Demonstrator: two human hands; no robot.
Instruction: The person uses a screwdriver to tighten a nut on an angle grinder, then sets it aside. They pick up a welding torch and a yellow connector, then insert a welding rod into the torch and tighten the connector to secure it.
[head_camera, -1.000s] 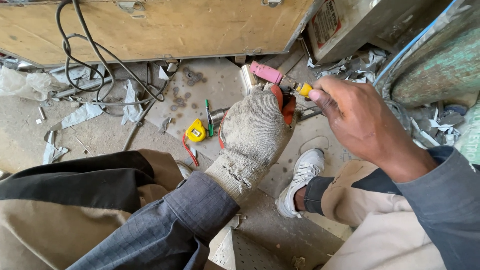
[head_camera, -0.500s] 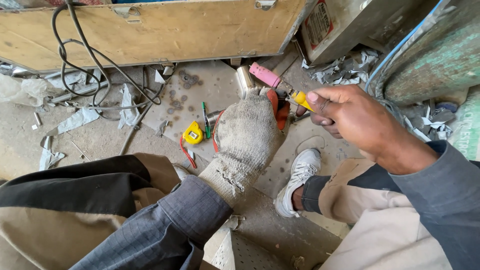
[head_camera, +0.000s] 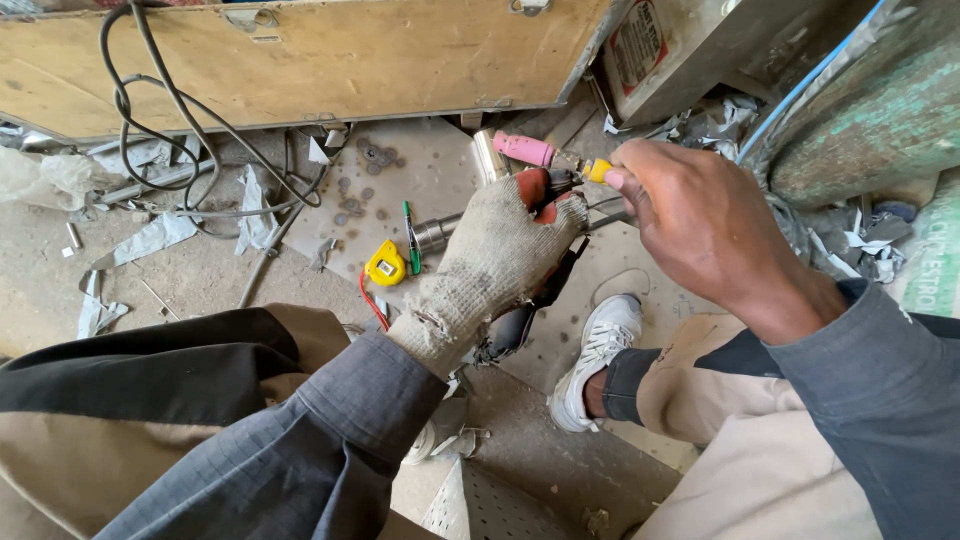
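— Why does the left hand (head_camera: 495, 255) wrap so tight around the torch (head_camera: 545, 200)?

— I think it keeps the tool steady. This hand wears a knitted glove and its fingers close fully on the red and black handle, so the head stays up above the floor (head_camera: 200, 270).

— And the right hand (head_camera: 700, 225)?

— It is bare. Its fingertips pinch the small yellow cap (head_camera: 598, 170) at the back of the head, opposite to the pink nozzle (head_camera: 523, 148). Probably a bare hand feels such a small part better.

— How many things lie under them?

— I count one yellow tape measure (head_camera: 385, 265), one green pen (head_camera: 411, 235) just beside it, one shiny metal cylinder (head_camera: 435, 232), and one white shoe (head_camera: 590, 355). One black cable (head_camera: 150, 130) loops before the wooden box (head_camera: 320, 60). The small washers (head_camera: 370, 185) are many; I cannot count them surely.
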